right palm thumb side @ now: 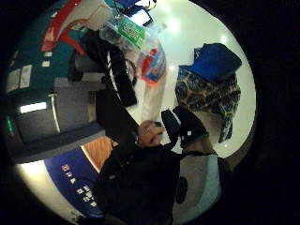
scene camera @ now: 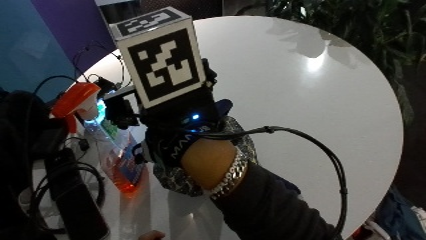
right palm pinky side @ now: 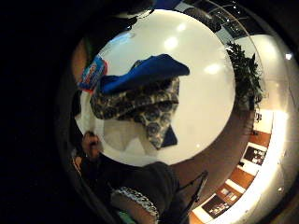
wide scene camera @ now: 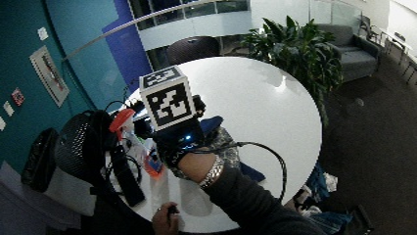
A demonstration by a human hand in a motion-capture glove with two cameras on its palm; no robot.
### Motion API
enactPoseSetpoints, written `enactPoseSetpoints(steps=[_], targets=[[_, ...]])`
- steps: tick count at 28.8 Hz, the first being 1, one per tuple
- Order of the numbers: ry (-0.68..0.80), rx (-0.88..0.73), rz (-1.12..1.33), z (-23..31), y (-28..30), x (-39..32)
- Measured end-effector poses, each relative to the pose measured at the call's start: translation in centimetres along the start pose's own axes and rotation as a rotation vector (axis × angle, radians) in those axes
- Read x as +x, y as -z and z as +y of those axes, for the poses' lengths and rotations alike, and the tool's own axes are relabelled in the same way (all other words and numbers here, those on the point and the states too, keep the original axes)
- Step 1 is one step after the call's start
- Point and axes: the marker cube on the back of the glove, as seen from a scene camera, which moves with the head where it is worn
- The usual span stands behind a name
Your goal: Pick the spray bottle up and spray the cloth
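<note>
Beside the cloth (scene camera: 174,176), spray bottle (scene camera: 100,135) left of raised grip (scene camera: 176,132), fingers unclear.

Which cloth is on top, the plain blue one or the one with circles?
The plain blue cloth is on top. It lies across the dark patterned cloth, whose pale round patterns show underneath it on the white table.

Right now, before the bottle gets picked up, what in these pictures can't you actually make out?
- Gloved hand: in the outside view the marker cube covers its fingers, so its grip cannot be told.
- Spray bottle: the glove hides part of its body there; in the thumb side palm view its label is too small to read.
- Cloth: mostly hidden behind the wrist in both outside views.
- Bare hand: partly cut off by the wide view's edge.
</note>
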Motion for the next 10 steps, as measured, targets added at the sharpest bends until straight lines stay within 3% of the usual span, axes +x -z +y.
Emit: enactPoseSetpoints(steps=[10], targets=[[0.016,0.012,0.027,1.6,0.8,0.4]])
